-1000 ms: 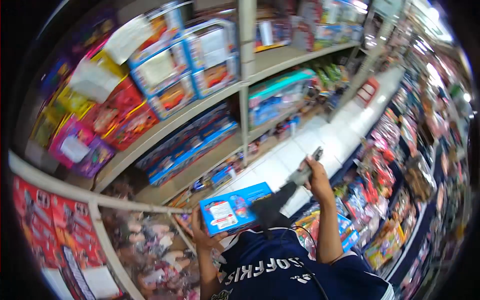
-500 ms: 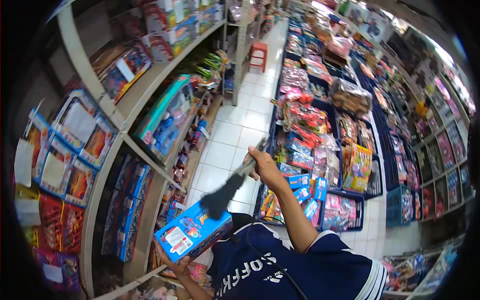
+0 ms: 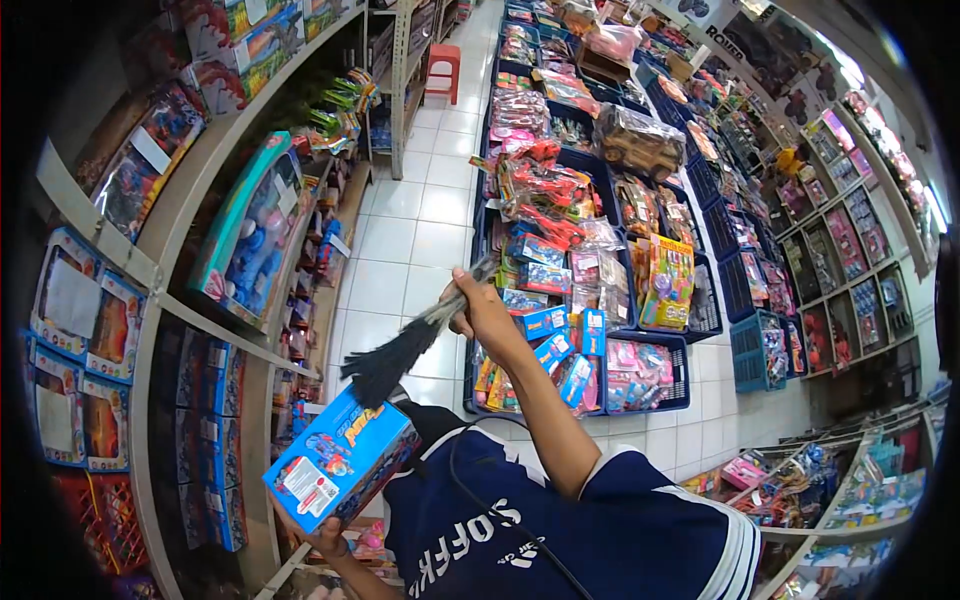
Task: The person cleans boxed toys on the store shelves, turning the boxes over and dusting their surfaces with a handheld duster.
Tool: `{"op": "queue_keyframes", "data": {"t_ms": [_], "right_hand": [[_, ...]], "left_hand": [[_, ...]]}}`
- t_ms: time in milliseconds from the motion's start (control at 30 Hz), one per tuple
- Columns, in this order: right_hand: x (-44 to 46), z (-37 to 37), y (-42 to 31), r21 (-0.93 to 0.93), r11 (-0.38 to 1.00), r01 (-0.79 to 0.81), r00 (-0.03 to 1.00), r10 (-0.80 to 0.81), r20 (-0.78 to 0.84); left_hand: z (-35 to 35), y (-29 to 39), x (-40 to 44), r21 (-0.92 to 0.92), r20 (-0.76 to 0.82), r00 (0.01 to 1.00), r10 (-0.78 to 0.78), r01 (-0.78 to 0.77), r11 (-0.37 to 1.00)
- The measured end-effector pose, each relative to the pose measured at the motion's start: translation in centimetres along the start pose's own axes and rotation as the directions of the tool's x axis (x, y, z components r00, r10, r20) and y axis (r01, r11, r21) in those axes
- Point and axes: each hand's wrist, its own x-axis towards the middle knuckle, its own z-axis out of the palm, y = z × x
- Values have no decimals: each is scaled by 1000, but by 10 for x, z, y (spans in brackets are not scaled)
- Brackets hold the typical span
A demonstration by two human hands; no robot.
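Fingers of your right hand [image 3: 484, 312] are curled narrow around the pale grip of a brush [image 3: 400, 355]. A stub of the grip projects past them on the far side; the dark bristles fan out to their left and back toward your body. Fingers of your left hand [image 3: 328, 540] hold a blue box [image 3: 345, 450] at its near end. Part of this hold is hidden behind the box, so you cannot tell the full spread of the left fingers.

Note the governing relation: the box lies to the left of your right fingers and nearer your body, with the bristles in between. Its long axis slants from the left fingers up and rightward, toward the right hand, and the brush slants along nearly the same line. Your left hand is the nearer one, being in contact with the box; your right fingers stand apart from it. The bristle tips overlap the box's far end in view; whether they press on it cannot be told.

To the left of your left fingers stands a shelf [image 3: 147, 400] with boxed goods. To the right of your right fingers, baskets [image 3: 682, 395] hold packaged goods on the tiled floor [image 3: 385, 245].
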Motion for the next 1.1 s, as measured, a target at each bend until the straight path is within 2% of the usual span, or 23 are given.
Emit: {"op": "queue_keyframes", "data": {"t_ms": [67, 100, 133, 167, 233, 267, 300, 367, 433, 500, 567, 633, 733, 767, 833, 867, 900, 933, 967, 1067, 1100], "right_hand": [[6, -7, 5, 60, 998, -37, 992, 30, 119], [6, -9, 3, 113, 991, -66, 987, 48, 154], [9, -10, 5, 106, 992, -68, 988, 52, 148], [12, -9, 7, 103, 993, -53, 994, 43, 96], [21, -9, 14, 96, 994, -55, 997, 50, 53], [26, -11, 13, 105, 990, -89, 992, 78, 102], [30, -11, 11, 116, 986, -122, 983, 103, 153], [40, -3, 7, 135, 983, -121, 987, 105, 119], [55, 4, 11, 148, 985, -88, 995, 78, 69], [67, 3, 6, 56, 990, -131, 982, 122, 145], [81, 6, 8, 134, 974, -184, 972, 160, 174], [98, 10, 6, 183, 963, -195, 972, 166, 165], [127, 11, 6, 184, 965, -188, 965, 146, 217], [136, 12, 0, 125, 964, -234, 952, 201, 233], [154, 22, -5, 162, 958, -235, 953, 195, 233], [163, 27, -8, 190, 952, -240, 955, 197, 223], [175, 31, -8, 216, 955, -202, 955, 143, 258], [184, 34, -11, 160, 961, -224, 939, 168, 301], [192, 38, -16, 105, 964, -244, 916, 194, 351], [209, 65, -28, 91, 960, -266, 908, 218, 359], [219, 73, -23, 86, 970, -226, 912, 180, 368]], "left_hand": [[-7, -19, -3, -44, 10, 1000, -13, 14, 999], [-17, -39, -7, -133, -14, 1000, 1, -3, 991], [-18, -47, -9, -220, -38, 999, 12, -20, 975], [-20, -53, -15, -226, -37, 999, -1, -7, 974], [-17, -48, -25, -184, -91, 982, -164, 146, 972], [-46, -81, -29, -104, -151, 961, -233, 219, 970], [-48, -84, -30, -108, -152, 959, -240, 226, 968], [-51, -88, -28, 40, -142, 972, -187, 194, 980], [-22, -64, -20, 14, -182, 958, -220, 226, 974], [9, -40, -14, -39, -273, 921, -277, 278, 960], [22, -37, -7, -36, -259, 922, -287, 287, 957], [35, -34, 2, -15, -221, 934, -281, 284, 959], [47, -30, 30, 36, -149, 959, -243, 251, 967], [48, -27, 43, 58, -127, 967, -219, 228, 972], [49, -23, 70, 104, -79, 982, -172, 180, 978], [48, -38, 79, 41, -119, 989, -90, 95, 995], [56, -36, 91, 99, -110, 993, -43, 54, 994], [72, -23, 108, 159, -101, 995, 7, 9, 987], [86, -4, 118, 152, -142, 989, -40, 62, 986], [112, 15, 147, 101, -185, 982, 28, -9, 995], [113, 13, 155, 134, -190, 980, 64, -39, 990]]}}
